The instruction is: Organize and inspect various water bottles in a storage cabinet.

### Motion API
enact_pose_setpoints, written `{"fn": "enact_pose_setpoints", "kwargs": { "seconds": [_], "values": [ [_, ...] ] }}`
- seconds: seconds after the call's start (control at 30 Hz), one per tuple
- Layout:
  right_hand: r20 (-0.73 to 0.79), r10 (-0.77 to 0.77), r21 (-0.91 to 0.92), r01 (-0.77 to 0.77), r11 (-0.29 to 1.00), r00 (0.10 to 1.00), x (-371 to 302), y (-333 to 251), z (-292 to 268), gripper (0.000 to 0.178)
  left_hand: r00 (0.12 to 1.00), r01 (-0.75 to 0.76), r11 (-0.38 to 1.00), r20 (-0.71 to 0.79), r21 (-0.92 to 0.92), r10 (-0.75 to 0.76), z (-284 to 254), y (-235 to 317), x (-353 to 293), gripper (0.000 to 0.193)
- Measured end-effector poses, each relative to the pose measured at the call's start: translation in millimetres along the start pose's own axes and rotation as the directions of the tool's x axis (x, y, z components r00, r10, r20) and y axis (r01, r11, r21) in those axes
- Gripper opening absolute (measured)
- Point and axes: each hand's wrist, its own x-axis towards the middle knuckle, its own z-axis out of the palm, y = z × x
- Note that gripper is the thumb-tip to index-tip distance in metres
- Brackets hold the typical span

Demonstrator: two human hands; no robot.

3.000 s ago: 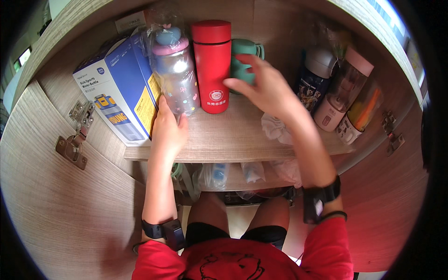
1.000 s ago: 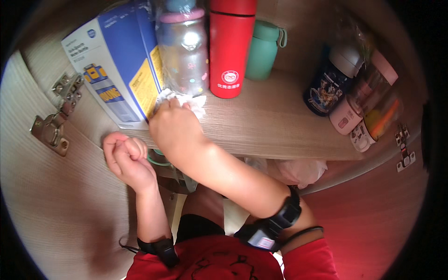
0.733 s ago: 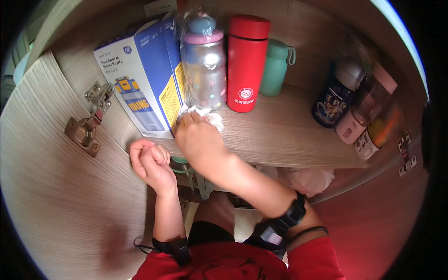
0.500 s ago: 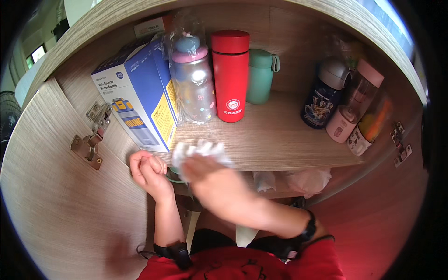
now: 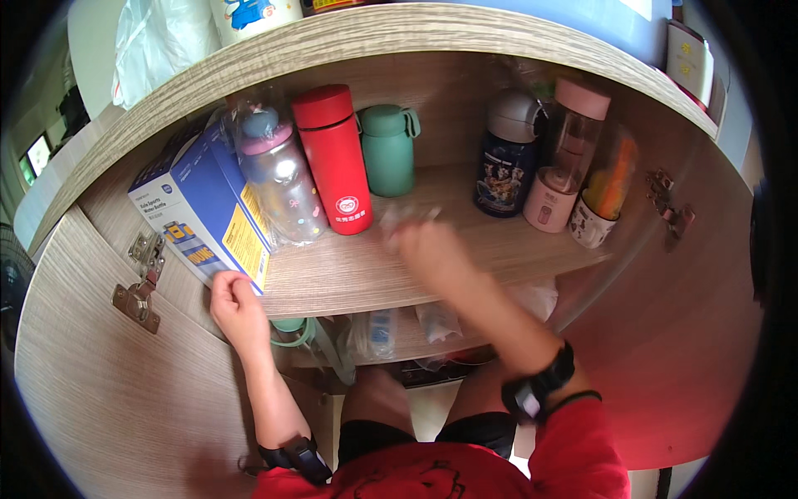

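Note:
My right hand (image 5: 434, 254) is closed on a crumpled white cloth (image 5: 399, 223), blurred by motion. It is over the shelf (image 5: 324, 283), in front of the green flask (image 5: 388, 154) and to the right of the red thermos (image 5: 334, 162). My left hand (image 5: 239, 309) is loosely curled at the shelf's front edge, against the lower corner of the blue and white bottle box (image 5: 204, 204); nothing shows in its fingers. A clear, pink-collared bottle (image 5: 283, 187) in plastic wrap stands between the box and the thermos.
On the right stand a dark blue bottle (image 5: 504, 162), a pink portable blender (image 5: 555, 195) and a patterned cup (image 5: 593, 220). Wrapped items (image 5: 378, 333) lie on a lower shelf. Both cabinet doors (image 5: 108, 366) stand open; a white bag (image 5: 162, 50) is on the top.
My right hand has swept rightward and farther in with the cloth, from near the box to in front of the green flask. My left hand stays beside the box. The view has shifted.

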Motion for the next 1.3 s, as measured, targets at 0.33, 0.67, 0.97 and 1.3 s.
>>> {"fn": "enact_pose_setpoints", "kwargs": {
  "seconds": [0.33, 0.67, 0.97, 1.3],
  "values": [
    [-0.034, -0.029, 0.136, 0.033, 0.990, 0.999, -45.7, 70.6, -16.2, 0.025, 0.880, -0.167, 0.903, 0.354, -0.395, 0.318, 70.1, 114.9, -45.0, 0.025],
    [-0.363, 0.153, 0.428, 0.018, 0.904, 0.919, -94.2, 58.5, -20.9, 0.029, 0.791, -0.297, 0.948, 0.527, -0.112, 0.310, 252.3, 169.0, -35.0, 0.088],
    [-0.404, 0.177, 0.524, 0.068, 0.849, 0.898, -99.9, 67.1, -17.6, 0.021, 0.781, -0.115, 0.943, 0.558, -0.312, 0.280, 202.0, 156.4, -18.9, 0.067],
    [-0.293, 0.128, 0.523, 0.047, 0.851, 0.947, -75.8, 99.4, -23.2, 0.023, 0.278, 0.789, 0.471, 0.913, -0.394, 0.297, 68.8, 109.9, -38.5, 0.084]
  ]
}}
